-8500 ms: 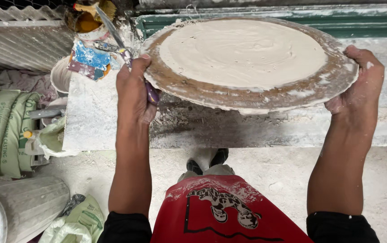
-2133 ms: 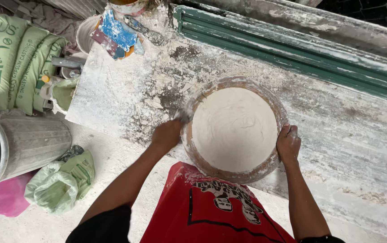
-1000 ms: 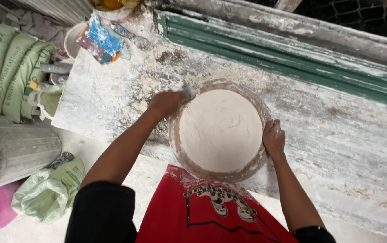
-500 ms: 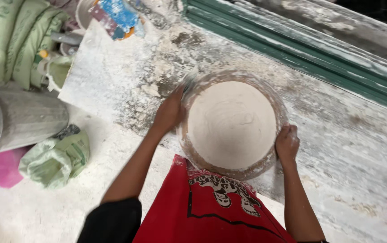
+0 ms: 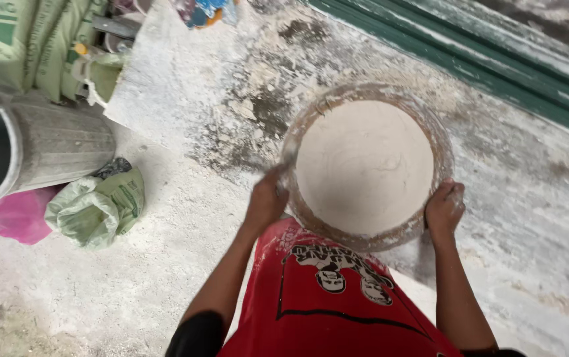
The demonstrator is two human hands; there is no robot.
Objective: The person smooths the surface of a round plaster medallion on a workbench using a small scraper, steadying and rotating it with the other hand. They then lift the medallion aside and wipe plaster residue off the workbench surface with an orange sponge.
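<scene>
Gripping the round powder-filled sieve by its rim, your left hand and right hand held it over a dusty white slab, with a green ledge beyond the sieve.

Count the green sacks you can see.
3, at least: two stacked sacks at the top left, and a crumpled green sack on the floor beside the metal bin. More may be cut off.

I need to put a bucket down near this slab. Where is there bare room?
Free: the dusty slab between the round pan and green ledge, and the floor below the crumpled green bag. Crowded: upper left, around the metal bin and sacks.
</scene>
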